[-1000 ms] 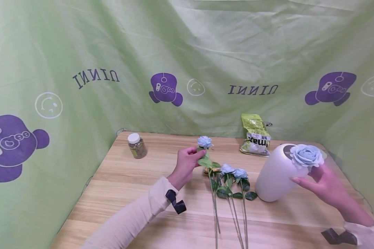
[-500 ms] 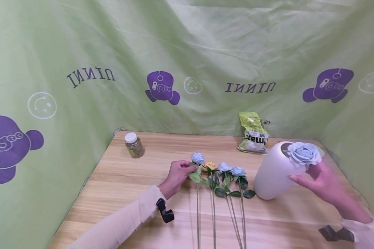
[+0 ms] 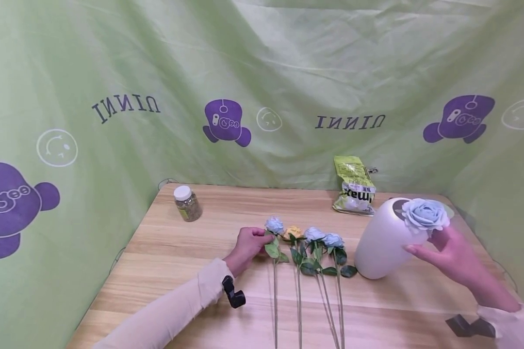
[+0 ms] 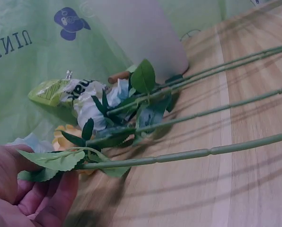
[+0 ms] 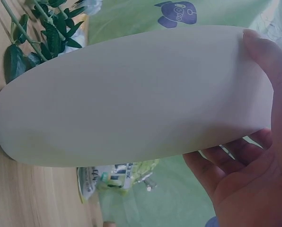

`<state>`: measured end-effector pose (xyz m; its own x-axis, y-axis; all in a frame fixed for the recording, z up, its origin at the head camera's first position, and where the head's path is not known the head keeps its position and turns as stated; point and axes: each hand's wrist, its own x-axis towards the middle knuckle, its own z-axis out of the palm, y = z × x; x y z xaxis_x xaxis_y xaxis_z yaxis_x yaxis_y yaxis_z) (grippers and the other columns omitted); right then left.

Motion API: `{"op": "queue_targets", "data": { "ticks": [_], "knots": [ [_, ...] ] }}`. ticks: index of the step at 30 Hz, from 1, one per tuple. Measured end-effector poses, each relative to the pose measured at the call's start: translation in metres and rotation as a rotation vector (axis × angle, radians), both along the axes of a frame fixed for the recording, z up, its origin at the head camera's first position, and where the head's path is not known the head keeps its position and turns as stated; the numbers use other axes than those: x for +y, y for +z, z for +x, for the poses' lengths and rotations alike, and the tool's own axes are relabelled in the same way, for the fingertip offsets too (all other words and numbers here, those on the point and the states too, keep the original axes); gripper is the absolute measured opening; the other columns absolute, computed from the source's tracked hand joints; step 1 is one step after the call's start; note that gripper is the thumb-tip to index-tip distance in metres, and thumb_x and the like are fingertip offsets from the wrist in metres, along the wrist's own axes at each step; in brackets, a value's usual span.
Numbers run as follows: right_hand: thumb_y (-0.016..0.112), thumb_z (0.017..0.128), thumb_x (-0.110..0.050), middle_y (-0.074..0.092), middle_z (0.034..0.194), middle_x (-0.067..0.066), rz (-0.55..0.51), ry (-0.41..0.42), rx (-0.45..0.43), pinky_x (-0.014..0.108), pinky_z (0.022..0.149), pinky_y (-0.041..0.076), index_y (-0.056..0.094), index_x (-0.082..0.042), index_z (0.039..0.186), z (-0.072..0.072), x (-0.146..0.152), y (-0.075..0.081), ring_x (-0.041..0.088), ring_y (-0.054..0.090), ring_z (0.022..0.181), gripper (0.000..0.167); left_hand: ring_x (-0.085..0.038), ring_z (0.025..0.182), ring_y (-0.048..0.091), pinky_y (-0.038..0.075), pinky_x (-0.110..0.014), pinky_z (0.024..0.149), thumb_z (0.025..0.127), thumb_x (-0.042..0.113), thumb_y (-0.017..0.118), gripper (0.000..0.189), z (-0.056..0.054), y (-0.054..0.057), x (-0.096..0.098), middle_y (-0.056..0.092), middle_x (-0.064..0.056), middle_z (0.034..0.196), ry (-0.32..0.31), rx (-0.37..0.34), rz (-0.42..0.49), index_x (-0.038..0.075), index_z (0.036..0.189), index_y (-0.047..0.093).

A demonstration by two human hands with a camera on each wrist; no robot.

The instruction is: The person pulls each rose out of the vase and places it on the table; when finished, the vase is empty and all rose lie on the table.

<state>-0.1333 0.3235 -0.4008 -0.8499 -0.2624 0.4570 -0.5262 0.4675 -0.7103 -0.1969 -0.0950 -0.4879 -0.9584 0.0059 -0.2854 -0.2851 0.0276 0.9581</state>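
My left hand (image 3: 246, 247) pinches an artificial blue rose (image 3: 274, 224) just under its bloom, thumb and fingers at the leaves; its green stem (image 4: 183, 156) runs toward the table's near side. To its right lie a yellow rose (image 3: 293, 232) and two more blue roses, one (image 3: 314, 234) beside the other (image 3: 333, 240), their stems roughly side by side. A tall white vase (image 3: 384, 242) leans to the right, its upper part gripped by my right hand (image 3: 458, 257), thumb on one side and fingers on the other. One blue rose (image 3: 425, 214) pokes out of its mouth.
At the back left of the wooden table (image 3: 157, 271) stands a white-lidded jar (image 3: 188, 203). A green and white snack bag (image 3: 353, 186) sits at the back, left of the vase. Green printed cloth (image 3: 288, 58) hangs around the table.
My left hand has carried its blue rose leftward and down toward me, off the yellow rose, which now shows fully. The right hand still grips the tilted vase.
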Motion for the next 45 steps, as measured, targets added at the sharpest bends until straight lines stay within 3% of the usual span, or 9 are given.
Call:
{"op": "queue_targets", "data": {
  "ticks": [8, 17, 23, 28, 35, 40, 45],
  "knots": [
    [0.070, 0.069, 0.026, 0.052, 0.137, -0.022, -0.013, 0.005, 0.013, -0.002, 0.097, 0.043, 0.041, -0.004, 0.147, 0.000, 0.000, -0.001, -0.014, 0.052, 0.122, 0.089, -0.007, 0.051, 0.064, 0.062, -0.025, 0.054, 0.085, 0.002, 0.075, 0.019, -0.002, -0.005, 0.000, 0.073, -0.001, 0.071, -0.009, -0.014, -0.001, -0.011, 0.097, 0.070],
    [0.070, 0.070, 0.025, 0.052, 0.137, -0.023, -0.007, 0.005, 0.011, -0.002, 0.098, 0.042, 0.040, -0.004, 0.148, 0.000, -0.001, 0.000, -0.014, 0.050, 0.123, 0.089, -0.009, 0.052, 0.066, 0.064, -0.033, 0.057, 0.083, 0.001, 0.075, 0.021, -0.002, -0.003, -0.002, 0.075, -0.015, 0.082, 0.002, 0.002, -0.045, -0.010, 0.100, 0.068],
    [0.070, 0.069, 0.025, 0.052, 0.137, -0.023, -0.007, 0.004, 0.013, -0.002, 0.098, 0.042, 0.041, -0.004, 0.148, 0.000, 0.000, 0.000, -0.014, 0.051, 0.123, 0.089, -0.008, 0.057, 0.064, 0.063, -0.027, 0.056, 0.082, 0.000, 0.075, 0.019, 0.000, -0.005, -0.004, 0.072, -0.010, 0.079, -0.008, 0.034, -0.135, -0.008, 0.098, 0.068],
    [0.071, 0.069, 0.025, 0.052, 0.137, -0.024, -0.005, 0.002, 0.013, -0.002, 0.097, 0.042, 0.041, -0.005, 0.147, 0.000, 0.000, -0.001, -0.015, 0.050, 0.123, 0.089, -0.008, 0.058, 0.064, 0.063, -0.026, 0.055, 0.082, 0.000, 0.075, 0.019, 0.001, -0.007, -0.004, 0.070, -0.009, 0.079, -0.036, 0.052, -0.160, -0.008, 0.098, 0.068],
    [0.071, 0.068, 0.026, 0.052, 0.137, -0.022, -0.013, 0.000, 0.019, -0.002, 0.098, 0.042, 0.041, -0.003, 0.147, -0.001, 0.000, 0.000, -0.014, 0.051, 0.123, 0.089, -0.003, 0.053, 0.057, 0.054, -0.015, 0.050, 0.079, 0.007, 0.080, 0.015, -0.005, -0.010, -0.010, 0.074, -0.011, 0.074, -0.111, 0.218, -0.397, -0.004, 0.087, 0.074],
    [0.071, 0.068, 0.026, 0.053, 0.137, -0.021, -0.013, 0.002, 0.022, -0.001, 0.098, 0.043, 0.041, -0.002, 0.147, 0.000, 0.000, 0.000, -0.013, 0.052, 0.123, 0.089, -0.002, 0.053, 0.057, 0.052, -0.015, 0.050, 0.081, 0.012, 0.079, 0.013, -0.008, -0.008, -0.014, 0.074, -0.008, 0.072, -0.157, 0.263, -0.431, 0.000, 0.085, 0.076],
    [0.071, 0.068, 0.025, 0.053, 0.136, -0.022, -0.012, 0.000, 0.016, -0.002, 0.098, 0.042, 0.042, -0.003, 0.146, 0.000, -0.001, 0.000, -0.014, 0.051, 0.122, 0.088, -0.009, 0.048, 0.058, 0.056, -0.025, 0.044, 0.085, 0.014, 0.077, 0.009, -0.007, -0.001, -0.022, 0.074, -0.007, 0.072, -0.191, 0.287, -0.435, 0.006, 0.084, 0.075]
  ]
}}
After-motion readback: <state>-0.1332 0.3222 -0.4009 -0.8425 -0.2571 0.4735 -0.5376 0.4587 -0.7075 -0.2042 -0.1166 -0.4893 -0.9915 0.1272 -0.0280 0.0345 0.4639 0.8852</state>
